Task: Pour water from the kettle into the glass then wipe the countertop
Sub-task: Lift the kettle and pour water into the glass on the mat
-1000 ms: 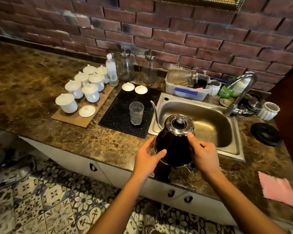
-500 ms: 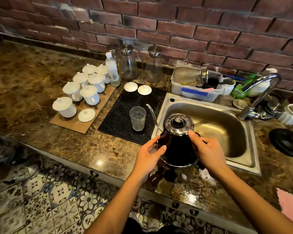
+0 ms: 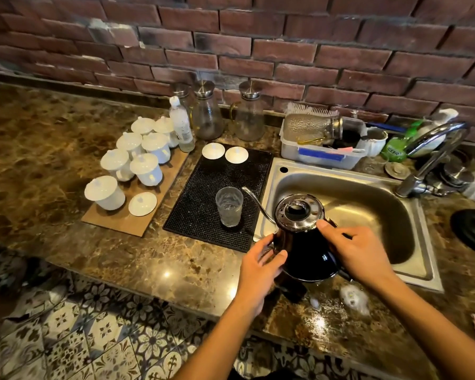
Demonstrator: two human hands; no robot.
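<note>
Hands, left (image 3: 258,266) and right (image 3: 361,253), clasp glossy black gooseneck kettle (image 3: 303,242) beside ribbed glass (image 3: 229,206).

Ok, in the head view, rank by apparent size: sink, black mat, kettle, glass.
1. sink
2. black mat
3. kettle, though it is nearest the camera, so it looks enlarged
4. glass

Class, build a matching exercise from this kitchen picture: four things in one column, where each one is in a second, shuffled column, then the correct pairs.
Things
1. glass
2. kettle
3. white lidded cups
4. textured jar

Places
A. lying on its side in the plastic tub
B. on the cardboard sheet
C. held between left hand and right hand
D. upright on the black mat

Pairs: 1-D, 2-C, 3-B, 4-A
</note>
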